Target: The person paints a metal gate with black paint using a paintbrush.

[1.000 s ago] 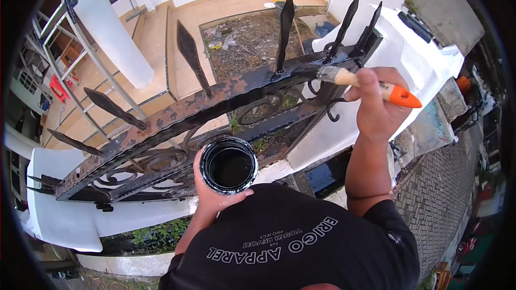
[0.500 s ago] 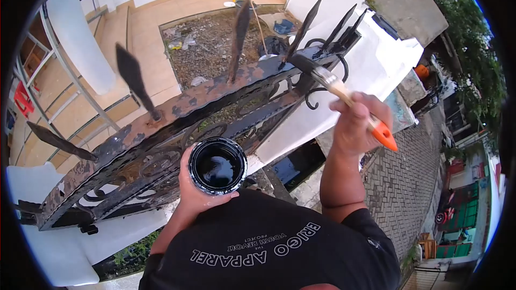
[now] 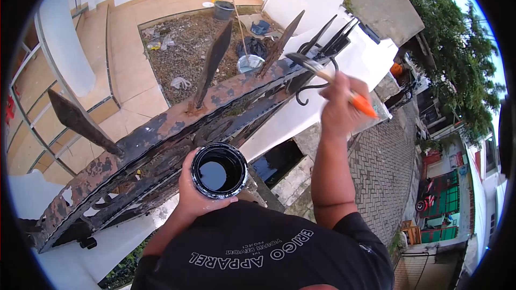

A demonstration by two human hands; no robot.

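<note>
My left hand is wrapped round an open can of black paint, held upright below the rusty metal fence. In my right hand is a paintbrush with a pale ferrule end and an orange handle tip. Its dark bristles touch or hover just over the fence's top rail near the right end; which of the two I cannot tell. Glossy black covers the rail there, while brown rust and flaking paint show further left. Pointed spikes stand up along the rail.
Beyond the fence lie a soil bed, a grey bucket, a pail with a stick, and a tiled porch. A metal frame stands at left. A white wall and brick paving are at right.
The view has shifted, and the fence spikes appear further left and lower. My right hand and the brush have moved slightly left in view, with the bristles still by the top rail.
</note>
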